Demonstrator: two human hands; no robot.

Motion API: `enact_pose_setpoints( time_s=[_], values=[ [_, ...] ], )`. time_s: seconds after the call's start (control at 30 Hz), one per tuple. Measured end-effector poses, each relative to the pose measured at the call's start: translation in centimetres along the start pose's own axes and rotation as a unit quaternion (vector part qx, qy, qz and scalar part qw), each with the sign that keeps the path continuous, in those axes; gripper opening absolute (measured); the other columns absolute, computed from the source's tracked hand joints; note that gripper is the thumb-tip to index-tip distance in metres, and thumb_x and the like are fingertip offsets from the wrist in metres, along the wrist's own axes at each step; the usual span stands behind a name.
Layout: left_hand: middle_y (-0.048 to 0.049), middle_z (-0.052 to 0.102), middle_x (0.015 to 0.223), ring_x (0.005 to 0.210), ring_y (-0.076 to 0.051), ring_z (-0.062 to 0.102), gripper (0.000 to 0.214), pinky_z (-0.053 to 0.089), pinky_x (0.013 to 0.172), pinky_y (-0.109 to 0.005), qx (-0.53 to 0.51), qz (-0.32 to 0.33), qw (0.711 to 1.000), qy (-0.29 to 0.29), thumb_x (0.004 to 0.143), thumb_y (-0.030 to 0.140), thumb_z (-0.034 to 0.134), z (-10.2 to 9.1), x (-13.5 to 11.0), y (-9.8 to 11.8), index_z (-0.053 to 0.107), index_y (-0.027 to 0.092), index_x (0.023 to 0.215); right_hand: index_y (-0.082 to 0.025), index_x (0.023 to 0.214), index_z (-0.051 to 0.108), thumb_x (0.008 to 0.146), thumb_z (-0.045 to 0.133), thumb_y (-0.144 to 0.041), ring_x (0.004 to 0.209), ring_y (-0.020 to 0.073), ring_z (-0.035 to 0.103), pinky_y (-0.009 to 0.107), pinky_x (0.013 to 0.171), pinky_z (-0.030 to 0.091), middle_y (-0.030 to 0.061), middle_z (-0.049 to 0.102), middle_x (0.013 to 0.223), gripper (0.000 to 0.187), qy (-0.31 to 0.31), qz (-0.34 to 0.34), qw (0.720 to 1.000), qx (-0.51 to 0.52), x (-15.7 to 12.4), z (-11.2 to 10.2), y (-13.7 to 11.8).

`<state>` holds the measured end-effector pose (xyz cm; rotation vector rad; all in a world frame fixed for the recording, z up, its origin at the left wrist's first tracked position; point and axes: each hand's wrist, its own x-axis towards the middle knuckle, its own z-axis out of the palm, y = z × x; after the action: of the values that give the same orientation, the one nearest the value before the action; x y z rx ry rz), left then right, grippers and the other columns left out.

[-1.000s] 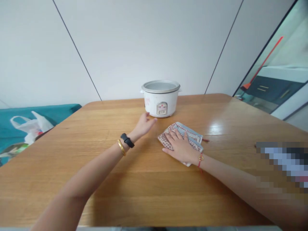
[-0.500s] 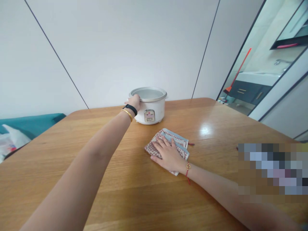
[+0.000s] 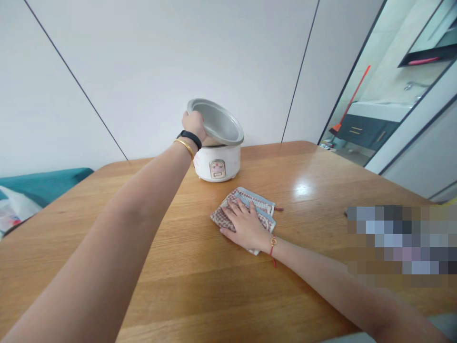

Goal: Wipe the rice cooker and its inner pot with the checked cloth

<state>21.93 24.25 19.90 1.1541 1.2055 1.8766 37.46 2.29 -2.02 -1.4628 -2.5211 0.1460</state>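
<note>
My left hand (image 3: 194,126) grips the left rim of a grey inner pot (image 3: 223,125). The pot is tilted, its left side raised out of the white rice cooker body (image 3: 228,162) and its right edge low over the cooker's rim. A small panel with a switch shows on the cooker's front. My right hand (image 3: 246,226) lies flat with fingers spread on a folded patterned cloth (image 3: 262,205) in front of the cooker. The fingertips of my left hand are hidden behind the pot's rim.
The wooden table (image 3: 171,267) ends at a white panelled wall (image 3: 160,71). A blurred-out item (image 3: 396,238) lies on the right. At the left are a teal seat (image 3: 57,188) and a white plastic bag (image 3: 16,209). An orange broom (image 3: 352,102) stands beyond the doorway.
My left hand has risen, lifting the left side of the inner pot so it tilts out of the cooker body. My right hand stays on the cloth; the view has shifted slightly.
</note>
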Motion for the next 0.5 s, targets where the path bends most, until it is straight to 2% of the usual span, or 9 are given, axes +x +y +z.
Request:
enact_pose_setpoints(
  time_s=[0.07,0.13,0.2,0.27,0.33,0.37,0.43,0.5],
  values=[
    [0.0007,0.069,0.11,0.121,-0.017,0.058,0.026,0.048,0.091,-0.031,0.04,0.047,0.998,0.015,0.085,0.004,0.045,-0.1,-0.5,2.0,0.06,0.013,0.104,-0.022,0.155,0.04,0.094,0.039,-0.068,0.153,0.0399,0.017,0.072,0.117,0.004,0.0126,0.026,0.165,0.077,-0.001,0.0,1.0,0.0,0.0,0.0,0.1],
    [0.0039,0.07,0.101,0.114,-0.013,0.06,0.029,0.047,0.087,-0.028,0.051,0.095,0.994,-0.024,0.087,0.005,0.042,-1.6,-1.5,3.9,0.061,0.012,0.107,-0.022,0.155,0.04,0.093,0.04,-0.069,0.153,0.04,0.017,0.073,0.116,0.004,0.0124,0.026,0.165,0.077,0.002,-0.001,1.0,0.001,-0.1,0.1,0.0],
    [0.0059,0.071,0.097,0.108,-0.013,0.063,0.033,0.048,0.087,-0.028,0.036,0.154,0.987,-0.034,0.083,0.006,0.045,-4.5,-3.4,5.2,0.061,0.014,0.11,-0.023,0.155,0.041,0.092,0.041,-0.069,0.152,0.0401,0.018,0.075,0.115,0.003,0.0127,0.027,0.165,0.078,0.004,0.0,1.0,0.002,-0.1,0.1,-0.1],
    [0.0067,0.071,0.097,0.106,-0.016,0.065,0.04,0.052,0.092,-0.031,-0.016,0.206,0.978,-0.023,0.071,0.003,0.052,-8.2,-6.1,5.7,0.062,0.019,0.106,-0.023,0.154,0.041,0.092,0.042,-0.069,0.152,0.0395,0.019,0.075,0.115,0.004,0.0128,0.03,0.164,0.078,0.004,0.0,1.0,0.004,0.0,0.0,-0.1],
    [0.0068,0.071,0.093,0.108,-0.021,0.066,0.042,0.054,0.097,-0.037,-0.049,0.232,0.971,-0.016,0.06,0.003,0.056,-12.1,-9.1,5.3,0.063,0.023,0.097,-0.024,0.154,0.041,0.091,0.043,-0.07,0.152,0.0397,0.018,0.075,0.115,0.006,0.0119,0.03,0.164,0.078,0.001,-0.003,1.0,0.006,0.0,-0.4,0.1],
    [0.0085,0.072,0.098,0.114,-0.023,0.064,0.043,0.052,0.101,-0.04,-0.041,0.234,0.971,-0.025,0.06,0.005,0.059,-13.9,-10.6,4.9,0.064,0.026,0.098,-0.027,0.154,0.041,0.089,0.045,-0.073,0.152,0.0415,0.016,0.077,0.113,0.005,0.0108,0.029,0.165,0.08,0.0,0.0,1.0,0.003,0.0,-0.6,0.4],
    [0.0107,0.072,0.107,0.122,-0.026,0.06,0.042,0.051,0.103,-0.044,0.0,0.212,0.977,-0.032,0.063,0.012,0.063,-17.1,-13.4,3.6,0.066,0.032,0.1,-0.033,0.154,0.041,0.081,0.049,-0.081,0.151,0.0487,0.01,0.083,0.107,0.002,0.0089,0.022,0.167,0.087,-0.009,0.023,1.0,-0.012,-0.1,-1.3,1.4],
    [0.0074,0.072,0.108,0.118,-0.028,0.061,0.044,0.053,0.101,-0.044,0.022,0.18,0.983,-0.04,0.063,0.015,0.064,-19.5,-15.6,1.9,0.068,0.031,0.104,-0.038,0.156,0.037,0.076,0.05,-0.086,0.149,0.0547,0.009,0.088,0.1,0.001,0.0085,0.017,0.168,0.094,-0.033,0.057,0.997,-0.026,-0.1,-1.9,2.7]
  ],
)
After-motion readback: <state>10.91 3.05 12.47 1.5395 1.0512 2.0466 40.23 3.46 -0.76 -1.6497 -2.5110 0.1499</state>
